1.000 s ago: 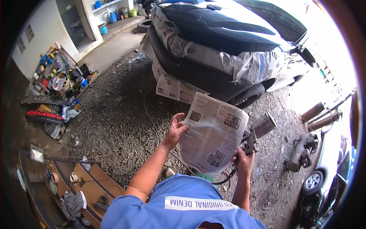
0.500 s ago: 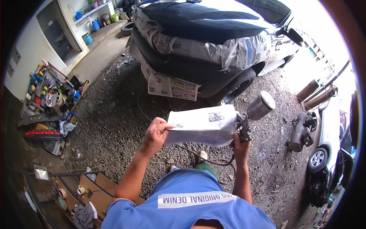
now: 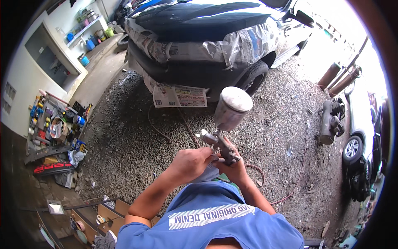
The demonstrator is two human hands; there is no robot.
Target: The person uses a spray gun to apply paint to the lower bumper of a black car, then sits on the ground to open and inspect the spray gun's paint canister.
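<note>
My right hand is closed around the handle of a metal spray gun. The gun's grey paint cup stands on top, slightly tilted, its lid pale and stained. My left hand is close against the gun's front, fingers pressed together; what they pinch is hidden. Just below both hands, in front of my shirt, a pale sheet shows only in part, and I cannot tell which hand bears it.
Ahead stands a dark car with newspaper masking its front. A reddish hose lies across the gravel. Cans and boxes are piled at left. To the right are a small tank, brown cylinders and a white car.
The large paper sheet stretched between my hands is now mostly out of sight. The spray gun has moved left and nearer my body. My left hand has come right, up against it.
</note>
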